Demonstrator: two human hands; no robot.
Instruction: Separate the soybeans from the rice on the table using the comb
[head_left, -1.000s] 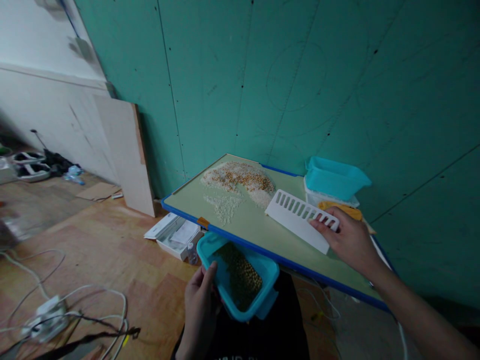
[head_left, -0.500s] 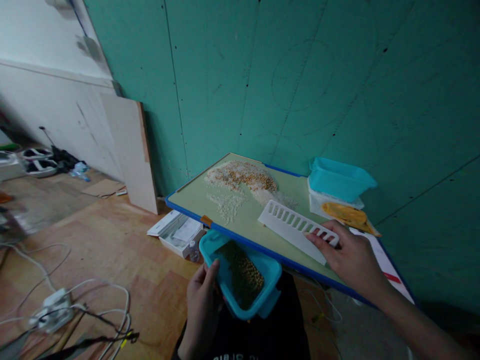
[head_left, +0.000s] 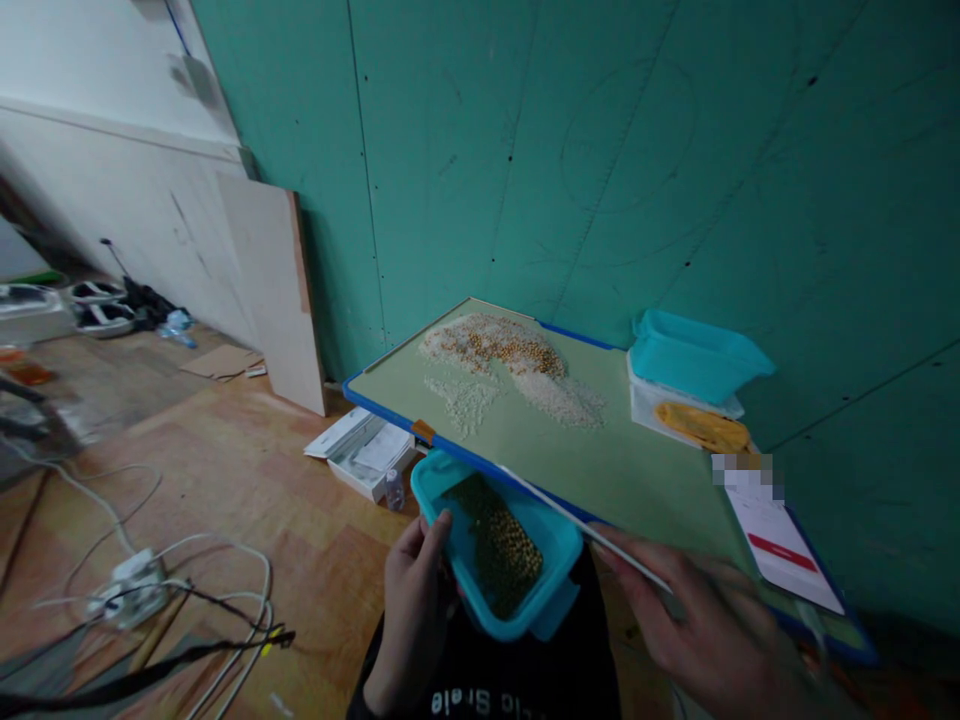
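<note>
My left hand (head_left: 414, 585) grips the left rim of a turquoise plastic container (head_left: 556, 550) held above my lap, just below the table's near edge. Small dark green grains (head_left: 484, 530) and round yellow beans (head_left: 517, 548) lie inside it. My right hand (head_left: 694, 615) is closed around a white slotted plastic strip (head_left: 551, 503), now seen edge-on, its far end over the container by the table edge. On the table (head_left: 600, 470), white grains (head_left: 559, 400) and yellow-orange beans (head_left: 525, 352) form a curved heap; a thin patch of white grains (head_left: 463, 398) lies closer to me.
At the table's right stand a turquoise bin (head_left: 694, 360), a yellow cloth (head_left: 705, 428) and a phone (head_left: 784, 545). An opened white box (head_left: 367, 455) sits on the floor. Cables and a power strip (head_left: 135, 590) lie to the left. A green wall (head_left: 465, 170) rises behind the table.
My right hand has drawn the white strip off the tabletop toward me and turned it edge-on over the container. My left hand keeps holding the container. The view has shifted slightly.
</note>
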